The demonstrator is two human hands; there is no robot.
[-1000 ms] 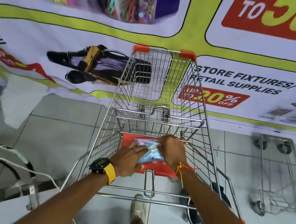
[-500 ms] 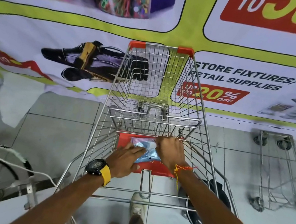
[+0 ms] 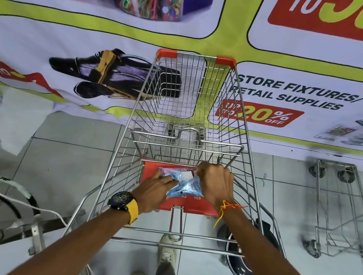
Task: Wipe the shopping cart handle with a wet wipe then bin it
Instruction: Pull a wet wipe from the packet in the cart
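The right hand has lifted a white wipe from the pack.

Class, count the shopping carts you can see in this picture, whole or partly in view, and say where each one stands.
2. One shopping cart stands straight ahead, where both hands work on the wipes packet. A second cart stands at the right edge, partly cut off; more may lie outside the picture.

Cart is shiny bare metal wire with a matt red plastic seat flap. The wipes pack looks like crinkly glossy plastic film, and the floor tiles are smooth.
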